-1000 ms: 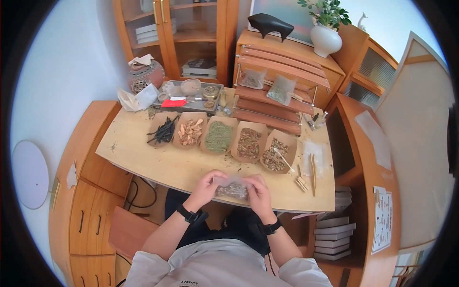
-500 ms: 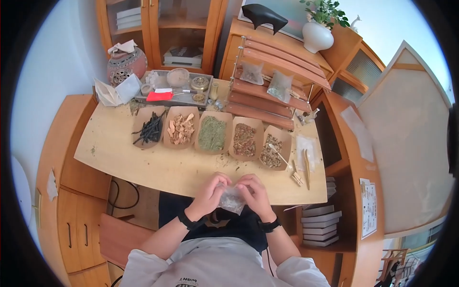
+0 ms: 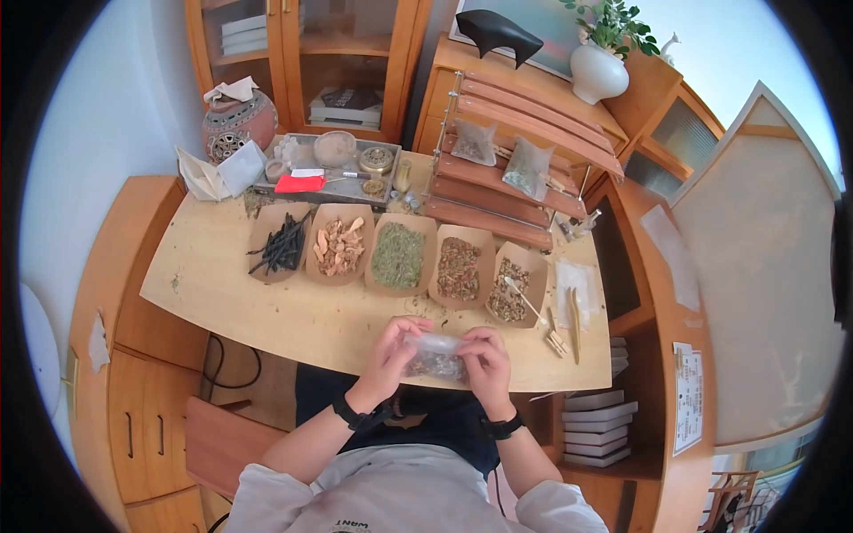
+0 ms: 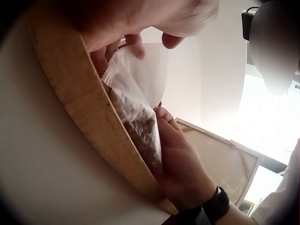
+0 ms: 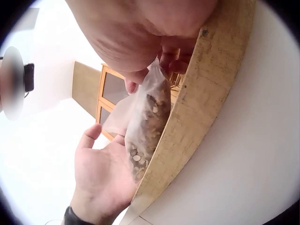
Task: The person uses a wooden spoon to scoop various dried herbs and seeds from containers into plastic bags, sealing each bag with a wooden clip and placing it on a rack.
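A translucent pouch (image 3: 435, 366) filled with dried, chopped plant pieces is held at the front edge of the table. My left hand (image 3: 387, 362) holds its left end, with the fingers behind the pouch and the thumb near the top flap. At the right end, my right hand (image 3: 488, 369) pinches the side between thumb and fingers. In the left wrist view the pouch's upper part (image 4: 150, 63) is bare film with a serrated edge, and the pieces sit lower down. Brown and pale bits (image 5: 145, 136) show through it in the right wrist view.
Several paper trays cross the table, holding black strips (image 3: 283, 242), wood chips (image 3: 340, 249), green herb (image 3: 398, 256), reddish herb (image 3: 458, 271) and brown bits (image 3: 508, 298). A wooden rack (image 3: 498, 209) carries two filled pouches. Tweezers (image 3: 576, 324) and clips (image 3: 555, 345) lie at right.
The pouch was stretched flat, then hung lower with the hands closer together; now the hands are wider apart again and its top is folded over. The head view has shifted.
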Demonstrator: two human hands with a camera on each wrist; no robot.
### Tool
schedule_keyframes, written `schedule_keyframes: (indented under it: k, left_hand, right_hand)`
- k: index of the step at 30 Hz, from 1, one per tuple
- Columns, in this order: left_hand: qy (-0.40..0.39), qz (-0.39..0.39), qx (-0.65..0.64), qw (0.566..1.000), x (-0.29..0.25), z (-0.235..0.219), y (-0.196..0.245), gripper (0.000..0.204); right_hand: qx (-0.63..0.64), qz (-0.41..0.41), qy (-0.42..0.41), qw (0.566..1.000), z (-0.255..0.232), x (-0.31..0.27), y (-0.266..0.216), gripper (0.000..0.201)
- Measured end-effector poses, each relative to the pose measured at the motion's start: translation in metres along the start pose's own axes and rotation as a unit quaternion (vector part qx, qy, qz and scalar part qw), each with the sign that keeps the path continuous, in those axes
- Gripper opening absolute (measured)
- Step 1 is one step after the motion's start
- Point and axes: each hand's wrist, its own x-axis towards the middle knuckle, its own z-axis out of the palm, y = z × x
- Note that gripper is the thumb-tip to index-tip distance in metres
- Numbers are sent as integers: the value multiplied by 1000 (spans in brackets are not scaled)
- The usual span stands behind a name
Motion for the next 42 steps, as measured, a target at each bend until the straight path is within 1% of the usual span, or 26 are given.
schedule_keyframes:
  k: [3, 6, 9, 12, 15, 18, 21, 22, 25, 26, 29, 32, 35, 38, 41, 42]
  left_hand:
    - [43, -21, 103, 994, -1, 10, -1, 25]
    - [54, -99, 141, 984, -3, 6, -14, 29]
    - [48, -88, 103, 990, -1, 4, -16, 36]
    - [56, -64, 106, 991, -1, 6, -7, 39]
    - [25, -40, 80, 996, 0, 8, 6, 39]
    - [18, -12, 93, 995, -3, 12, 10, 38]
    - [13, -16, 93, 995, -5, 21, 21, 39]
    - [28, -12, 113, 993, -6, 20, 20, 43]
    - [88, -31, 31, 995, -1, 30, 24, 46]
    - [120, -96, -52, 987, -2, 40, 35, 48]
    - [102, -178, -224, 953, -2, 51, 41, 46]
    - [100, -160, -191, 963, -7, 60, 31, 31]
    - [112, -179, -206, 955, -6, 60, 24, 21]
    - [135, -181, -178, 958, -4, 61, 25, 18]
    - [168, -166, -167, 957, -6, 59, 32, 19]
    - [173, -169, -166, 956, -6, 55, 31, 19]
  right_hand:
    - [-50, -25, -12, 998, 1, -1, -8, 19]
    - [-41, -30, -9, 999, 0, -2, -7, 17]
    - [14, 1, -53, 998, -7, -2, -13, 13]
    - [71, 3, -84, 994, -17, 7, -16, 13]
    - [152, 132, -50, 978, -14, 10, -34, 15]
    - [5, 42, -147, 988, -27, 14, -41, 12]
    - [-7, 60, -149, 987, -31, 13, -47, 13]
    - [-4, 56, -130, 990, -31, 12, -50, 11]
    - [28, 41, -41, 998, -27, 9, -59, 11]
    - [37, 59, -37, 997, -26, 7, -61, 10]
    - [28, 84, -4, 996, -21, 5, -66, 9]
    - [51, 92, -9, 994, -17, 4, -65, 10]
    - [58, 77, -33, 995, -16, 3, -67, 10]
    - [18, 74, -60, 995, -30, 5, -77, 12]
    - [-105, 55, 0, 993, -73, -4, -55, 16]
    - [-226, 21, 30, 974, -93, -5, -45, 19]
